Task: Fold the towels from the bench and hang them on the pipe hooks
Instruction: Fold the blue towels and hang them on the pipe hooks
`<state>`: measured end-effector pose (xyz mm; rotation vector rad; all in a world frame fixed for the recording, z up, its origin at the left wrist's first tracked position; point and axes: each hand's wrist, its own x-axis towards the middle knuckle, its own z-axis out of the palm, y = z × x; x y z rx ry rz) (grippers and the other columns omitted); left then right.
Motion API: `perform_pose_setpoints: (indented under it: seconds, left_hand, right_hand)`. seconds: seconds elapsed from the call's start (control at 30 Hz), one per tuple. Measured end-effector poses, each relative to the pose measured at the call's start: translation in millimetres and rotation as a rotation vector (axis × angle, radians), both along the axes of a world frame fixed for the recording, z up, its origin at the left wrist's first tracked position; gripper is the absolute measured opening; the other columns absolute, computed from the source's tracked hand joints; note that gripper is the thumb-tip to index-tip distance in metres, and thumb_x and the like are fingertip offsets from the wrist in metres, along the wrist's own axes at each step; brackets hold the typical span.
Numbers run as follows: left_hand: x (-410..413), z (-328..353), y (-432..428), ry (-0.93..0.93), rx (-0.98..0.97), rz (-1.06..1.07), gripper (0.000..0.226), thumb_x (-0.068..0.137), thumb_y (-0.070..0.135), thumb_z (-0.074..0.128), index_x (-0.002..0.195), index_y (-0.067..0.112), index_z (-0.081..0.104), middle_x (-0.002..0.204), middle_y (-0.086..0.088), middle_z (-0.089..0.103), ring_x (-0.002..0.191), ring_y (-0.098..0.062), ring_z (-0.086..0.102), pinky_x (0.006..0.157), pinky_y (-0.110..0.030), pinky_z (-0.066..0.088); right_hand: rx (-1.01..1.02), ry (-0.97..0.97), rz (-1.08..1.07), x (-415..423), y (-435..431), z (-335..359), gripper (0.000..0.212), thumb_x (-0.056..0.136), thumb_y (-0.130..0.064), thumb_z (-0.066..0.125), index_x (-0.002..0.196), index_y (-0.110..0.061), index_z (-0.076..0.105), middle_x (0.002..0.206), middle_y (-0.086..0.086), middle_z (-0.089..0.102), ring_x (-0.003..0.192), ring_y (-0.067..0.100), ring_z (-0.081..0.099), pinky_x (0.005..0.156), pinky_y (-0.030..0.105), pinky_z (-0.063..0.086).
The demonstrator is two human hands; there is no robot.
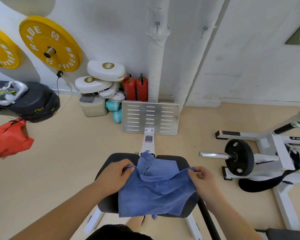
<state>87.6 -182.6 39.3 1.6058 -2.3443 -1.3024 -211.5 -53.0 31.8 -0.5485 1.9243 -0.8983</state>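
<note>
Evidently mid-fold, the blue towel [156, 193] hangs spread between both hands just above the black bench pad [107, 201], with its far part crumpled and trailing onto the pad's far end. The left hand [115, 174] pinches the towel's left upper edge between thumb and curled fingers. The right hand [203, 179] pinches the right corner the same way, its other fingers loosely curled. Holding the two corners apart probably keeps the cloth open enough to line up its edges, and working over the pad gives a flat place to lay down a crease. The lettering on the towel reads upside down from this side.

Past the bench's far end stands a slotted metal footplate [151, 117]. Behind it the white-wrapped pipe [156, 66] runs up the wall, with one hook [157, 25] high on it and a second hook [204, 31] to its right. Both hooks look bare, so no towel has been hung. Two red fire extinguishers [136, 88] stand just left of the pipe.
</note>
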Motion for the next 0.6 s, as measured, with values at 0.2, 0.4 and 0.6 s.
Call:
perform_pose_setpoints:
  seconds: [0.2, 0.4, 0.6]
  left_hand:
    - [-50, -52, -61, -0.153, 0.105, -0.128, 0.019, 0.102, 0.037, 0.047, 0.086, 0.031, 0.055, 0.077, 0.012, 0.064, 0.071, -0.011, 0.060, 0.066, -0.031, 0.049]
    - [-75, -98, -93, -0.311, 0.079, -0.234, 0.034, 0.101, 0.036, 0.048, 0.069, 0.034, 0.041, 0.086, 0.010, 0.055, 0.076, -0.013, 0.056, 0.065, -0.025, 0.041]
    - [-82, -131, -105, -0.414, 0.177, -0.459, 0.033, 0.097, 0.035, 0.057, 0.067, 0.032, 0.044, 0.098, 0.006, 0.053, 0.092, -0.018, 0.056, 0.074, -0.034, 0.051]
  right_hand:
    - [0.149, 0.077, 0.087, -14, -75, -40, 0.006, 0.097, -0.022, 0.065, 0.097, -0.016, 0.068, 0.086, 0.005, 0.074, 0.087, 0.025, 0.071, 0.075, 0.036, 0.056]
    - [0.300, 0.196, 0.303, -26, -119, -84, 0.006, 0.096, -0.022, 0.060, 0.092, -0.022, 0.064, 0.082, -0.001, 0.068, 0.073, 0.012, 0.059, 0.062, 0.024, 0.046]
    - [0.471, 0.237, 0.529, -27, -130, -122, 0.009, 0.097, -0.028, 0.059, 0.098, -0.020, 0.062, 0.092, -0.003, 0.067, 0.086, 0.020, 0.063, 0.075, 0.032, 0.050]
